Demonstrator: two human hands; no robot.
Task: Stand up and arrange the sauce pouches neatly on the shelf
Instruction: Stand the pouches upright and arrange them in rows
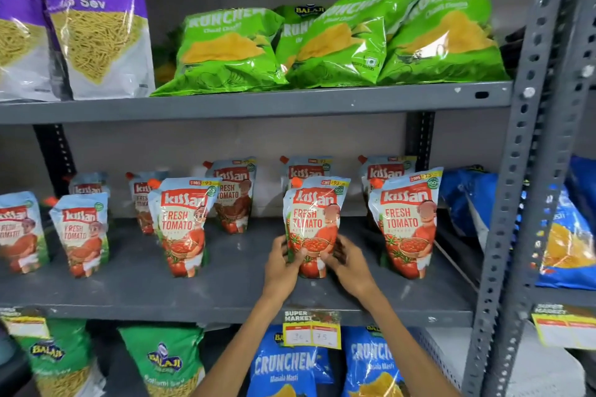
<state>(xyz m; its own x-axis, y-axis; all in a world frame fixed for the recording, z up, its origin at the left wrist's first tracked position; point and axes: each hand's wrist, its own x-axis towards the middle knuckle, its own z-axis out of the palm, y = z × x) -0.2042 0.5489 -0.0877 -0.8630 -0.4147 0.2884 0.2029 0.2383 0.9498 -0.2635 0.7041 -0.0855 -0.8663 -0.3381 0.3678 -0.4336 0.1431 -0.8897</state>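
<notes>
Several Kissan tomato sauce pouches stand upright in two rows on the grey middle shelf [225,287]. Both my hands grip the lower part of one front-row pouch [314,213], which stands upright right of centre. My left hand [283,263] holds its left edge and my right hand [346,259] holds its right edge. Another front pouch [404,219] stands to its right and one [183,226] to its left. Two more front pouches [82,232] [19,230] stand at the far left. Back-row pouches [233,190] stand behind them, partly hidden.
Green chip bags [338,39] and purple sev bags [96,19] fill the upper shelf. Blue Crunchem bags [283,364] and green Balaji bags [164,361] sit below. A perforated grey upright [519,203] bounds the shelf on the right, with blue bags [567,235] beyond. A yellow price tag [311,330] hangs on the shelf edge.
</notes>
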